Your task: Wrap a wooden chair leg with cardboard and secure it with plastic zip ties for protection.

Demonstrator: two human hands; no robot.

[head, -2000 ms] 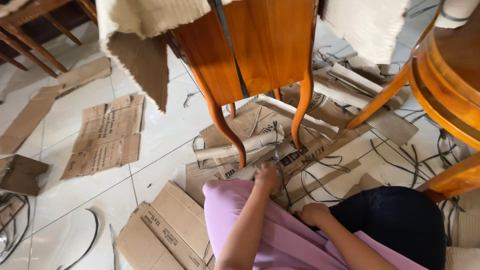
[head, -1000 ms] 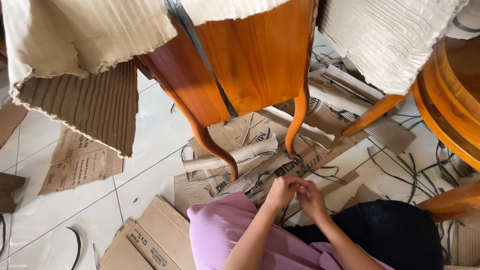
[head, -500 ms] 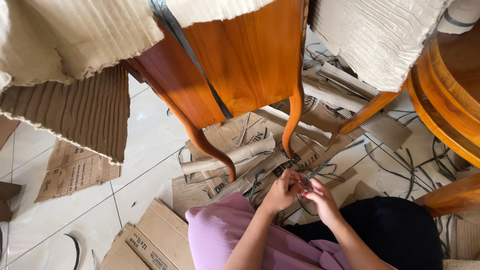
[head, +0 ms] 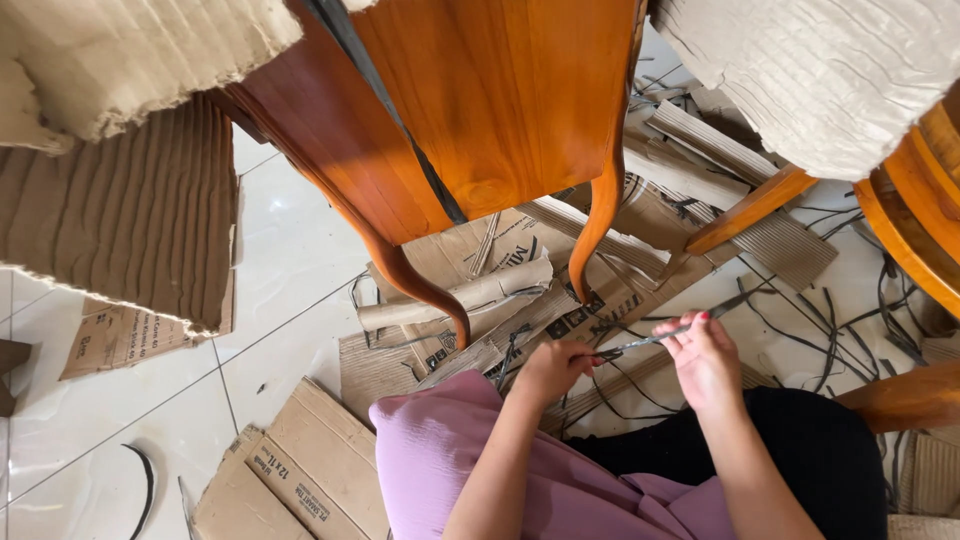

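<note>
Both grips are closed on a thin dark plastic strap (head: 665,333), held taut between the left hand (head: 555,370) and the right hand (head: 705,355). Above, at twelve o'clock, a wooden chair (head: 480,120) is seen; cardboard sheets (head: 300,470) lie on the tiled floor (head: 270,260). The strap is judged light, flexible and slick, best pinched near its ends.

Pink-lilac top, loose smooth fabric, draped over the lap area. Black trousers or skirt below, plain. Both forearms bare, no sleeves past the elbow. Left hand (head: 553,368) and right hand (head: 705,360) bare, no gloves; red polish on the right hand's nails. No watch or rings visible.
</note>
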